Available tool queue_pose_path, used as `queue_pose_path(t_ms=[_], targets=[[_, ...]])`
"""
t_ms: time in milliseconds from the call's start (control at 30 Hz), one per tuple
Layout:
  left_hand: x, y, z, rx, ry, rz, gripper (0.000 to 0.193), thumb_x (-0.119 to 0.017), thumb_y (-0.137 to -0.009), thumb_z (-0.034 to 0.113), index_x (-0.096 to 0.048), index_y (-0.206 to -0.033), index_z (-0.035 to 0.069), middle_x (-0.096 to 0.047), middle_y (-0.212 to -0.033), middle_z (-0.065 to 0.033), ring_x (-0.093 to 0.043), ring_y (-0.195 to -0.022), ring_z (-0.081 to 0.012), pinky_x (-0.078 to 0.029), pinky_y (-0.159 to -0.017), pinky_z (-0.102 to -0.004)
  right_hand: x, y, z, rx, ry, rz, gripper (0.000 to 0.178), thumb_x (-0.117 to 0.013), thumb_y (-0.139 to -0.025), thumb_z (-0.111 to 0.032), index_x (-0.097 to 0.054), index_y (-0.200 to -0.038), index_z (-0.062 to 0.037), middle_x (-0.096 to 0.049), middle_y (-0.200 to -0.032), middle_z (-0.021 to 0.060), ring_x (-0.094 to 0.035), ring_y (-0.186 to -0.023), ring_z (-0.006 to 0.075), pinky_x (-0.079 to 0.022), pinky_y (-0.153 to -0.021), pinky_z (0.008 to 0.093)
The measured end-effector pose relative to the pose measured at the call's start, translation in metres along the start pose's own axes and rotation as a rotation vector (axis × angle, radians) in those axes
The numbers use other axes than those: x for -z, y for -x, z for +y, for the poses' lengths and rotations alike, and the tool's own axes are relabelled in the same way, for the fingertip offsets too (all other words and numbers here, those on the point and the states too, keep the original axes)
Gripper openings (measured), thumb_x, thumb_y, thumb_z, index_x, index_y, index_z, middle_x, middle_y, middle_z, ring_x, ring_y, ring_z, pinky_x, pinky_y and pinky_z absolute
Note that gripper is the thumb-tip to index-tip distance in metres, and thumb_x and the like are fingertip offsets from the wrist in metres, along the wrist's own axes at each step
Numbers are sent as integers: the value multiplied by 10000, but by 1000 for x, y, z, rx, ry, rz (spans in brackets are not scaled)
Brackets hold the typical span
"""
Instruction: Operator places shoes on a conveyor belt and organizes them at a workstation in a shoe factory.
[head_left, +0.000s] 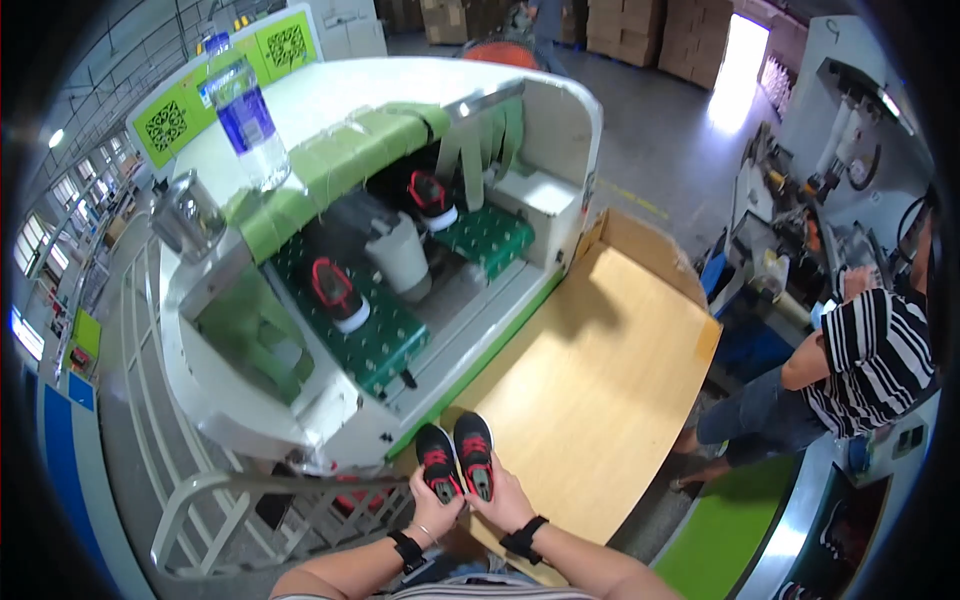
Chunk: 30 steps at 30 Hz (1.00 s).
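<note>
Head view shows two small black sneakers with red laces, held side by side with their toes pointing away from the person. The left hand grips the left sneaker by its heel end. The right hand grips the right sneaker the same way. Both sneakers are near the left edge of a light wood table, close to a big white machine. I can't tell if they touch the table. Each wrist has a black band.

Inside the machine are two green dotted belts. One dark shoe with red trim sits on the left belt, and another dark shoe sits by the right belt. On top of the machine stands a clear bottle with a purple label, and a shiny metal jug is near it. On the right, a person in a striped shirt stands by other machines.
</note>
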<state>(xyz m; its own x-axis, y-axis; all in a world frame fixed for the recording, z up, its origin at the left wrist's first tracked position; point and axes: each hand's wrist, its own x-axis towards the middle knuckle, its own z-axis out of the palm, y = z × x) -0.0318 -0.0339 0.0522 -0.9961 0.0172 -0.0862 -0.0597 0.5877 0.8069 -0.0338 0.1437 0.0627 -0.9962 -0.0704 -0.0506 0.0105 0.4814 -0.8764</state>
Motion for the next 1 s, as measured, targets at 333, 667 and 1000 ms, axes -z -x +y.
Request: queue_pose_path(t_ms=[333, 667, 1000], targets=[[-31, -19, 89, -264, 132, -6, 856, -643, -841, 117, -120, -1494, -67, -182, -1521, -288, -206, -1418, -428, -169, -1177, -458, 54, 22, 31, -228, -303, -157, 482, -685, -879, -180, -531, -1289, 23, -583, -1212, 214, -611, -1097, 303, -479, -976, 363], [-48, -21, 53, -208, -5, 18, 749, -561, -816, 20, -203, -1471, -35, -208, -1501, -293, -204, -1404, -462, -169, -1173, -498, 103, -45, -3, 253, 244, 200, 338, -628, -859, -89, -587, -1187, -20, -556, -1267, 192, -488, -1216, 385, -394, -1043, 443], [-53, -35, 57, -145, 57, -18, 809, -627, -802, 42, -176, -1471, -16, -182, -1491, -298, -206, -1409, -446, -187, -1171, -454, 98, -209, 48, -136, 312, 673, 1068, -837, -684, -249, -193, -1510, -39, -254, -1543, 216, -361, -1336, 427, -316, -1114, 472]])
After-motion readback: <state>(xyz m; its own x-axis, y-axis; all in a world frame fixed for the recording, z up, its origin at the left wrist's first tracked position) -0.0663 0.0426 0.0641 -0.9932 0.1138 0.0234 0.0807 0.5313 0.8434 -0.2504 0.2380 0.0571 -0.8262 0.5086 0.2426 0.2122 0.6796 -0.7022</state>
